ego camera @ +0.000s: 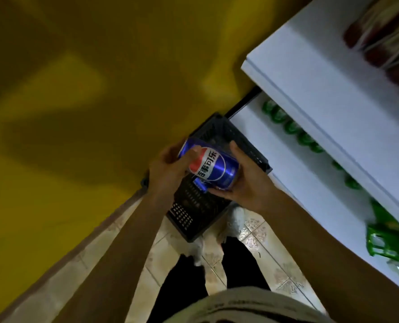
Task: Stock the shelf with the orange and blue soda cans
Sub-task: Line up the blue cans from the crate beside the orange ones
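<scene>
Shiny blue metal soda can [213, 170] w/ red-white logo lies tipped between both hands. L hand [168, 170] at its 9 o'clock, fingers curled round the top end. R hand [248, 183] at 3 o'clock cups the bottom end. Black plastic basket [191, 213] sits below, at 6. White shelf [310, 94] w/ green bottles [291, 127] at 2.

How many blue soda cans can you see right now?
2: one blue can gripped by left hand and right hand above the basket; a second blue can, partly visible, inside the basket. More may be hidden underneath.
</scene>
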{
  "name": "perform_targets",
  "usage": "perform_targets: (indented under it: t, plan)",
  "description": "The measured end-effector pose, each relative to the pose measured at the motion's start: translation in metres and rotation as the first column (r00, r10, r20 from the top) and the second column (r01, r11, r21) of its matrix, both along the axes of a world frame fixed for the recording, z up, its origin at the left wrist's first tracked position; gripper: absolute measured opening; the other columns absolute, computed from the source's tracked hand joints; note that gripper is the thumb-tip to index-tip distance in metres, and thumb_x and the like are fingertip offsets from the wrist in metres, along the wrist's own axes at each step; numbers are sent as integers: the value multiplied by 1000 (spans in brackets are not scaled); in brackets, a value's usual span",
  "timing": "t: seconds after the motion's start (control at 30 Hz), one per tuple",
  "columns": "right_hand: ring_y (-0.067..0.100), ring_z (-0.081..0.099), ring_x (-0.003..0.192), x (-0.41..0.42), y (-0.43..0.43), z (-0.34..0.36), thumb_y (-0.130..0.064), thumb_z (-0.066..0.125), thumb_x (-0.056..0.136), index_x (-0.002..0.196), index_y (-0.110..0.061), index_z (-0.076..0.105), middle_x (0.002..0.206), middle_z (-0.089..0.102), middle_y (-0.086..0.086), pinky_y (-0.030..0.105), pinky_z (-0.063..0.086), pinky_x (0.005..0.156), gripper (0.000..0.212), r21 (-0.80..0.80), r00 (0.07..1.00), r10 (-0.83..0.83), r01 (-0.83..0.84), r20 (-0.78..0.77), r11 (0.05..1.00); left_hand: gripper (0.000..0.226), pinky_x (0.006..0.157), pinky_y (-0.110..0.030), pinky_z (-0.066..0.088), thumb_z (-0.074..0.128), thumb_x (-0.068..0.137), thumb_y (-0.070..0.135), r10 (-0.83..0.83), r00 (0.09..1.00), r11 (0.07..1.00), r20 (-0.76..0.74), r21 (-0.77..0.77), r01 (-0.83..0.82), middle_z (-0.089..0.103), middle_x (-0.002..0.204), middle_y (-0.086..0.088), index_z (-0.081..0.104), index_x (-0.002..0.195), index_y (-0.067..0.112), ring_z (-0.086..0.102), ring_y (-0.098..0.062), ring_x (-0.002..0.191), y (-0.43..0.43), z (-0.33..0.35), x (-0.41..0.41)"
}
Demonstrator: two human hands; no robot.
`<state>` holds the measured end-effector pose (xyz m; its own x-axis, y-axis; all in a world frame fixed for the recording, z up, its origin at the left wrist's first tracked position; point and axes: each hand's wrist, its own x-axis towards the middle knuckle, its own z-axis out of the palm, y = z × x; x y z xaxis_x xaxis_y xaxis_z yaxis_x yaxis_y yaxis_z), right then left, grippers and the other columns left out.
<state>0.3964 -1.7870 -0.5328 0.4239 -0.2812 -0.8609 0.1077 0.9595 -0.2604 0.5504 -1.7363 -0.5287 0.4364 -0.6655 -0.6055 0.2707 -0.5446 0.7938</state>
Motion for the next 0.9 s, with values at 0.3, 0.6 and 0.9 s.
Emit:
perform_targets:
  t: [0.3, 0.6, 0.9]
  plan:
    - [19, 62, 92, -34, 126, 90, -46, 53, 89, 117, -16, 62, 111, 66, 6, 26, 56, 65, 41, 31, 779, -594, 601, 199, 799, 29, 67, -21, 55, 66, 86, 24, -281, 943, 950, -180, -188, 247, 66, 106, 0, 57, 114, 18, 67, -10, 90, 49, 103, -58]
    - [18, 67, 85, -118, 229, 142, -49, 44, 93, 110, -17, 64, 103, 70, 7, 32, 51, 78, 41, -231, 693, -705, 718, 151, 656, 46, 75, -35, 56, 84, 60, 25, -643, 764, 752, -57, -239, 615, 73, 94, -9, 66, 101, 14, 70, -20, 82, 110, 156, -159]
    - [16, 64, 105, -264, 290, 193, -39, 72, 78, 124, -19, 57, 115, 68, 1, 31, 54, 88, 53, -806, 600, -800, 458, -31, 374, 32, 66, -16, 51, 78, 72, 9, -862, 474, 373, 179, -411, 832, 72, 87, 6, 66, 100, 20, 67, -2, 76, 128, 231, -331]
